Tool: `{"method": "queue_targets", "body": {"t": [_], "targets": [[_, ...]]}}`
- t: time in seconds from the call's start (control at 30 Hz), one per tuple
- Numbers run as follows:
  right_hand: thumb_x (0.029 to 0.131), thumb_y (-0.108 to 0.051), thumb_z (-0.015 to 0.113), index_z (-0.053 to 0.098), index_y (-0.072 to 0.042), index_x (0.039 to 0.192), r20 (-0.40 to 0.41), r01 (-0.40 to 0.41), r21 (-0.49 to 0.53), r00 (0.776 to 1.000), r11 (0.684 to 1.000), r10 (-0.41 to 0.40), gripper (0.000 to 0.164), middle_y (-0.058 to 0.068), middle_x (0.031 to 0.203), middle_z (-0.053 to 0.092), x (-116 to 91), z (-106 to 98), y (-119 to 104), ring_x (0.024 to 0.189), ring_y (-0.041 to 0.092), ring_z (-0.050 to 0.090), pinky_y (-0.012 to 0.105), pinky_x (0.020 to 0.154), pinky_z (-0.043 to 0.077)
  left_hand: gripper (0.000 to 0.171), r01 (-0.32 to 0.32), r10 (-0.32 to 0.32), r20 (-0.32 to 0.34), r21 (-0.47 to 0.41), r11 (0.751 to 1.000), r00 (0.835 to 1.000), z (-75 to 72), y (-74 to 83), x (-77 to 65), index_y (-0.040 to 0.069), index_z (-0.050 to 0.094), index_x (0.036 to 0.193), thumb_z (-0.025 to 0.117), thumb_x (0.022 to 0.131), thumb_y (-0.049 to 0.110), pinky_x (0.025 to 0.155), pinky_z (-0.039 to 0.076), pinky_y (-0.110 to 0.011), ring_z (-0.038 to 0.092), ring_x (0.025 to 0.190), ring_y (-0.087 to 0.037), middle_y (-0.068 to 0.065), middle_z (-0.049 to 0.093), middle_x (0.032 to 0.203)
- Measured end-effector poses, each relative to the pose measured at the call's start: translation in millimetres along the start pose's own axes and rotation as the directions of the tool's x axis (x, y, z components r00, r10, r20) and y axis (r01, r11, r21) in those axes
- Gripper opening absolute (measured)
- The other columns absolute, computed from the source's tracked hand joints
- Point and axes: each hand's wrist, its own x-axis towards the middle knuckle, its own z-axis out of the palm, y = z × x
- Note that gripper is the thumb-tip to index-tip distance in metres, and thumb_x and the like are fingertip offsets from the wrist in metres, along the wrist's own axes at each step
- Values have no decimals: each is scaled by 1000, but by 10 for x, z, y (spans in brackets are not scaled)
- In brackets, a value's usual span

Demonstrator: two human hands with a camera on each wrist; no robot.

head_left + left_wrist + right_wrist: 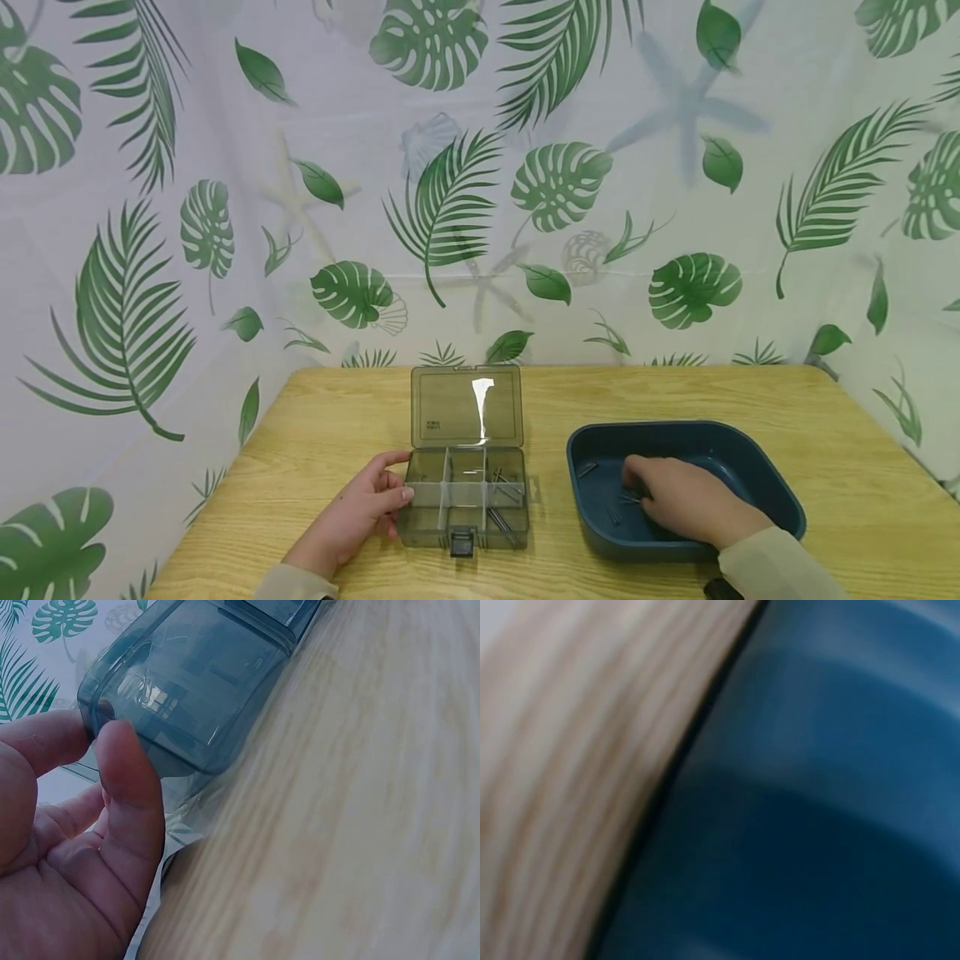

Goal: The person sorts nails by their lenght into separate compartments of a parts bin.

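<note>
My left hand (360, 512) grips the left side of a clear grey compartment box (423, 537), thumb on its edge. In the left wrist view, thumb and finger pinch the box (202, 697) at a corner. Its lid (450, 408) stands raised at the back. Thin metal pins (501, 522), like nails or screws, lie in the right-hand compartments. My right hand (686, 500) reaches down into a dark blue basin (645, 427), fingers bent, with small metal pins (630, 500) at the fingertips; I cannot tell whether they are held. The right wrist view shows only basin and table.
More pins (587, 469) lie on the basin floor at its left. A wood-grain table (345, 408) carries box and basin, which stand apart. Behind and at both sides hangs a white leaf-patterned sheet (465, 333). A black object (722, 589) shows beneath the right sleeve.
</note>
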Motion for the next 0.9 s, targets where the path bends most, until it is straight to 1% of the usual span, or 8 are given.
{"method": "queue_targets", "body": {"t": [0.13,0.23,0.4,0.53,0.63,0.73,0.8,0.9], "targets": [[92,-2,67,64,-19,98,-5,1,-15,1000,1000,-1,18,-3,89,61,-5,-13,-3,78,14,56,41,69,51,65,-1,1,-1,-1,1000,1000,-3,-7,5,6,28,156,62,102,17,56,52,-30,47,69,-16,-9,51,102],[91,-2,68,65,-19,99,-15,-4,-27,1000,1000,3,18,-3,91,58,-15,-19,10,79,14,55,41,70,51,66,-3,3,-1,1,1000,1000,-4,-9,7,6,29,156,64,102,19,56,52,-30,47,70,-16,-9,51,102],[91,3,63,67,-17,105,-7,-22,20,1000,1000,22,25,-3,97,64,-33,-35,38,87,17,62,45,76,54,66,-4,4,2,3,1000,1000,-4,-12,7,5,29,156,64,101,18,56,52,-30,47,69,-16,-9,51,102],[90,7,60,66,-16,104,22,-40,46,999,998,39,27,-3,94,66,-38,-55,57,83,16,62,44,72,54,66,-5,5,0,4,1000,1000,-6,-26,14,5,29,156,64,101,18,56,53,-30,47,69,-16,-9,51,102],[90,6,60,64,-16,103,36,-55,25,998,998,54,26,-3,90,64,-45,-63,68,76,14,59,42,67,52,66,-4,4,-2,4,1000,1000,-10,-41,21,6,29,156,64,101,18,56,53,-30,47,69,-15,-8,51,101],[90,3,62,63,-15,105,34,-70,0,997,998,70,24,-2,87,64,-55,-68,74,71,15,57,41,62,50,66,-4,4,-1,3,1000,1000,-16,-50,25,5,29,155,64,101,18,56,53,-29,48,69,-15,-8,51,101],[90,0,64,63,-15,108,26,-71,-21,997,997,72,23,-1,89,65,-55,-73,75,71,15,58,41,61,50,65,-6,6,-1,3,1000,1000,-21,-55,27,5,29,155,64,101,18,56,53,-29,48,69,-15,-9,51,101],[91,-4,66,64,-16,108,13,-55,-43,998,998,56,21,0,96,66,-44,-74,79,79,17,61,43,65,52,64,-6,6,-2,7,1000,1000,-28,-54,25,6,30,155,63,102,17,57,53,-29,49,69,-16,-9,51,101]]}}
